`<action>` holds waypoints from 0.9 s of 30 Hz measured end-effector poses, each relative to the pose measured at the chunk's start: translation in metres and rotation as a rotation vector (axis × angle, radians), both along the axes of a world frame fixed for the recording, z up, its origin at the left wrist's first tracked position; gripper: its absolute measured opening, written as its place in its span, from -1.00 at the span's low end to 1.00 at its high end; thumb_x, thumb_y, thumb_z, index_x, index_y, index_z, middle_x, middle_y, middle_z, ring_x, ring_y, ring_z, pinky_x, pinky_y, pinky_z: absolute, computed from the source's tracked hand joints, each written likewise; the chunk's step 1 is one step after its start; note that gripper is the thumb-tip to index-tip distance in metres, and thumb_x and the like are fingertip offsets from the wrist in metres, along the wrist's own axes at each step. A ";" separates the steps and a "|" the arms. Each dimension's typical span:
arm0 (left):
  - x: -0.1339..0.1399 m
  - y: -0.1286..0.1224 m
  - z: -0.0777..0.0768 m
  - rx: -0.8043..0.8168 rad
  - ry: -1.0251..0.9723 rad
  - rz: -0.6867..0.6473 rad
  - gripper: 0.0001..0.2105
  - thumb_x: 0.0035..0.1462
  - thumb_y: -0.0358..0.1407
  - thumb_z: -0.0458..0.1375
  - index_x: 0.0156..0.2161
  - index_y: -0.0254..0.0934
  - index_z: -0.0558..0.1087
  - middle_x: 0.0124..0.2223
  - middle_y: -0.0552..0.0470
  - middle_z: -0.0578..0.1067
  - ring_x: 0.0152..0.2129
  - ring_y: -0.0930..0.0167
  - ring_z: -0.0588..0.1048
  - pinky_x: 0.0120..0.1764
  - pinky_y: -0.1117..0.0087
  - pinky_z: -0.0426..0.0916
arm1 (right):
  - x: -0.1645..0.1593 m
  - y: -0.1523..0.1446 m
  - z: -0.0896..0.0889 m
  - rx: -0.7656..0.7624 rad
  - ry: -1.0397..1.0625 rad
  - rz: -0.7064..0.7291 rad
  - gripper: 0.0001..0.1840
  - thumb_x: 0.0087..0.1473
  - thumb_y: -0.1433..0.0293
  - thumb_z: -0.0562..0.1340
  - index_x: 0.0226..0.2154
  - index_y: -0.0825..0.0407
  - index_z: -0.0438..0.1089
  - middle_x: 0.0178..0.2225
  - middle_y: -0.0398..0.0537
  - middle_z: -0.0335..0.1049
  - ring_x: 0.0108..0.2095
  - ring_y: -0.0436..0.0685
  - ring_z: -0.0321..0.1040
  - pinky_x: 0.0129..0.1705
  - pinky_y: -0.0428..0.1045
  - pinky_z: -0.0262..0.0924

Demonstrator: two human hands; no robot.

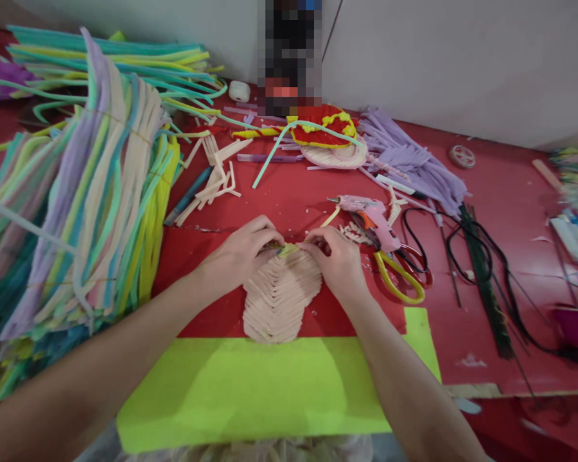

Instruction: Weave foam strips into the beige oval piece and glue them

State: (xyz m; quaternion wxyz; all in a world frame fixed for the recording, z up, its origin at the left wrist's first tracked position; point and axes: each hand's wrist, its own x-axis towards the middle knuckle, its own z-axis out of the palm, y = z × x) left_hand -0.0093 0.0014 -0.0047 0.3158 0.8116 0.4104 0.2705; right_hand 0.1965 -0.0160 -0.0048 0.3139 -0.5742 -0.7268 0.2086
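A flat cream shape made of pipe cleaners (279,298) lies on the red table, its rows meeting in a zigzag down the middle. At its far end is a small yellow pipe cleaner piece (289,249). My left hand (250,250) pinches this piece from the left, fingers bent over the cream edge. From the right, my right hand (334,256) pinches the same piece between thumb and fingers. A pink glue gun (373,218) lies just beyond my right hand, next to yellow-and-red-handled scissors (399,277).
Big bundles of coloured pipe cleaners (87,212) fill the left side. Lilac pipe cleaners (409,160) and a red-and-yellow piece (322,128) lie at the back. A black cable (510,289) runs along the right. A lime-green sheet (255,391) covers the near edge.
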 end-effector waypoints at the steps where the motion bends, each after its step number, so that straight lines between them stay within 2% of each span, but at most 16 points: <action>1: 0.000 0.000 0.000 0.004 0.000 -0.003 -0.89 0.13 -0.45 0.14 -0.21 -0.29 0.43 -0.23 0.05 0.37 -0.29 0.48 0.41 -0.21 0.43 0.36 | 0.000 0.000 0.000 0.000 0.001 0.001 -0.91 0.06 0.34 0.27 -0.37 0.01 0.35 -0.37 -0.13 0.40 -0.36 0.04 0.32 -0.25 -0.05 0.19; 17: 0.000 0.002 -0.003 0.019 0.006 -0.024 -0.90 0.15 -0.41 0.13 -0.20 -0.29 0.43 -0.22 0.04 0.36 -0.29 0.47 0.41 -0.20 0.40 0.37 | -0.001 0.000 0.001 0.013 -0.013 0.012 -0.92 0.09 0.34 0.24 -0.36 0.00 0.34 -0.37 -0.11 0.40 -0.36 0.05 0.31 -0.26 -0.04 0.19; 23: -0.002 0.000 0.003 0.166 0.178 -0.081 -0.86 0.20 -0.34 0.08 -0.17 -0.30 0.44 -0.19 -0.02 0.37 -0.23 0.38 0.36 -0.14 0.30 0.32 | -0.001 0.000 0.001 0.003 -0.021 0.010 -0.92 0.07 0.36 0.26 -0.36 0.00 0.34 -0.36 -0.11 0.40 -0.35 0.06 0.31 -0.25 -0.03 0.19; 27: -0.002 -0.001 0.008 0.211 0.219 -0.093 -0.85 0.22 -0.34 0.06 -0.17 -0.32 0.44 -0.20 -0.03 0.39 -0.25 0.38 0.35 -0.16 0.30 0.31 | -0.001 0.000 0.001 -0.002 -0.028 0.014 -0.94 0.09 0.36 0.24 -0.36 -0.01 0.34 -0.36 -0.10 0.40 -0.35 0.07 0.32 -0.25 -0.02 0.19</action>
